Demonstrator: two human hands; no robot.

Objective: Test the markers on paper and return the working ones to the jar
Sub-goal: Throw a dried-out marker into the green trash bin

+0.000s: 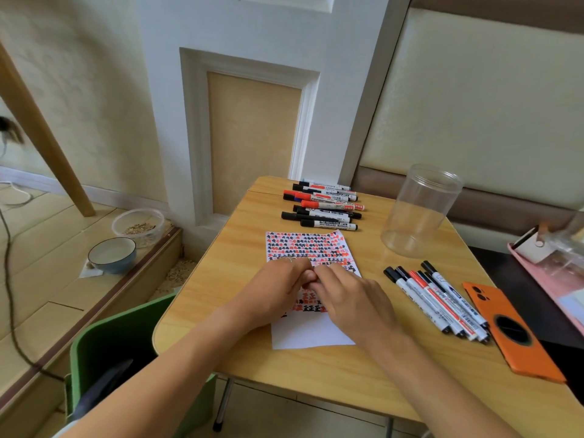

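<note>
On the smooth wooden worktop [240, 311], both hands, left hand [275, 287] and right hand [350, 298], meet with curled fingertips over the ink-marked white paper sheet [311, 248], grip contents hidden; clear cylindrical plastic jar [420, 210] stands empty nearby.

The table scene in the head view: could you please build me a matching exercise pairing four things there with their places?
Things:
1. clear jar
2. orange phone case
3. sheet of paper
4. whiteboard markers pile

Places:
A. under both hands, near the table's front edge
B. far edge of the table, beyond the paper
C. right of the slim markers
D. right of the far pile, standing upright

Pairs: 1-D, 2-C, 3-A, 4-B
</note>
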